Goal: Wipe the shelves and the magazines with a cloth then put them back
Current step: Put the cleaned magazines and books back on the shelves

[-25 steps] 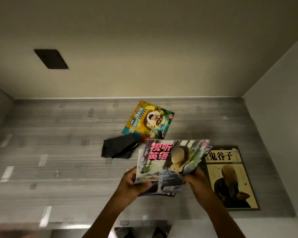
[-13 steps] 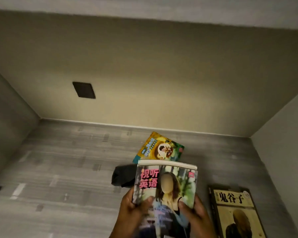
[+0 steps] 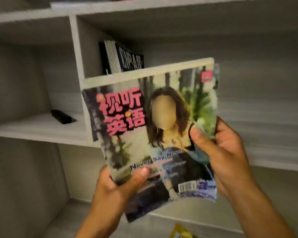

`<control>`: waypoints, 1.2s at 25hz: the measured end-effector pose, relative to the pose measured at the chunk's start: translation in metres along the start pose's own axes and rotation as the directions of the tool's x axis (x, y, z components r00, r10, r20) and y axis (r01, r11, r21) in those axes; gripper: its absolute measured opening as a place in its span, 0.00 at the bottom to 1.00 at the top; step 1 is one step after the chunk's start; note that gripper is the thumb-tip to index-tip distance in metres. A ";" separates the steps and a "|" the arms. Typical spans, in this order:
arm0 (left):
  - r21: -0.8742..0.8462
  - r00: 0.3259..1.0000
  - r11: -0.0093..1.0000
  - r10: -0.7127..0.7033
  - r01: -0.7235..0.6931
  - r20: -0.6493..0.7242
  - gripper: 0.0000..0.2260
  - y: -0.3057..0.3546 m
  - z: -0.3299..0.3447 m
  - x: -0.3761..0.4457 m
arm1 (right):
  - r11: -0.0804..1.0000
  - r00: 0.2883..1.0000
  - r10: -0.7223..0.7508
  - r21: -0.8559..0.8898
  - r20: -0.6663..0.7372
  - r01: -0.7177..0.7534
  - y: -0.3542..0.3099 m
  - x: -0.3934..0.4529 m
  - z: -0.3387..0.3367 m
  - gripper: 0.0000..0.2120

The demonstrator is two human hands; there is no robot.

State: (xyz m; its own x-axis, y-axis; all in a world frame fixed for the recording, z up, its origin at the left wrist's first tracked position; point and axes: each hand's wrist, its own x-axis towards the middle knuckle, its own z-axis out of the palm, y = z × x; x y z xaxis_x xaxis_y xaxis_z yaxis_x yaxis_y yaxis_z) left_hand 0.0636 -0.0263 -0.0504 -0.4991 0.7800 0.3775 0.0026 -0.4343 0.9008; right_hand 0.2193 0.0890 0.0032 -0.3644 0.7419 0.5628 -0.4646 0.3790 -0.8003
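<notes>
Both forearms come up from below and lean toward each other. The left hand (image 3: pixel 117 184) grips the magazine (image 3: pixel 155 134) at its lower left corner, thumb flat on the cover and the fingers hidden behind. The right hand (image 3: pixel 225 152) holds the right edge, higher up, with the thumb pressed on the cover and the fingers curled around the back.

Head camera faces the shelves (image 3: pixel 41 127) close up — slightly downward, blurred.

A small black object (image 3: pixel 61 116) lies in the left compartment.
</notes>
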 end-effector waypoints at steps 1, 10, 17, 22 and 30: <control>0.004 0.997 0.999 0.043 -0.043 -0.059 0.11 0.017 0.005 0.011 | 0.999 0.999 -0.032 -0.013 0.004 0.032 -0.008 0.024 0.009 0.08; 0.304 0.863 0.943 0.263 -0.136 -0.432 0.06 0.049 0.039 0.145 | 0.532 0.980 0.199 -0.842 0.023 -0.088 0.070 0.093 0.018 0.12; 0.417 0.770 0.908 0.293 -0.039 -0.567 0.03 0.018 0.054 0.195 | 0.275 0.879 0.427 -0.956 0.214 0.099 0.080 0.092 0.021 0.24; 0.696 0.750 0.704 0.535 -0.141 -0.389 0.27 -0.008 0.045 0.192 | 0.219 0.859 0.469 -0.969 0.205 0.111 0.082 0.093 0.024 0.28; 0.731 0.846 0.637 0.509 -0.246 -0.159 0.12 -0.010 0.006 0.170 | 0.172 0.871 0.471 -0.983 0.138 0.063 0.099 0.109 0.063 0.39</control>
State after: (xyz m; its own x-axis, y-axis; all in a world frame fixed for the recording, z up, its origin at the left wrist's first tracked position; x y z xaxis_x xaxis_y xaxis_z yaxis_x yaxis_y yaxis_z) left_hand -0.0166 0.1132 0.0065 -0.5585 0.3678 0.7435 0.7575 -0.1391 0.6378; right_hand 0.0825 0.1725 -0.0011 -0.6481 0.7483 0.1415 0.6907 0.6558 -0.3048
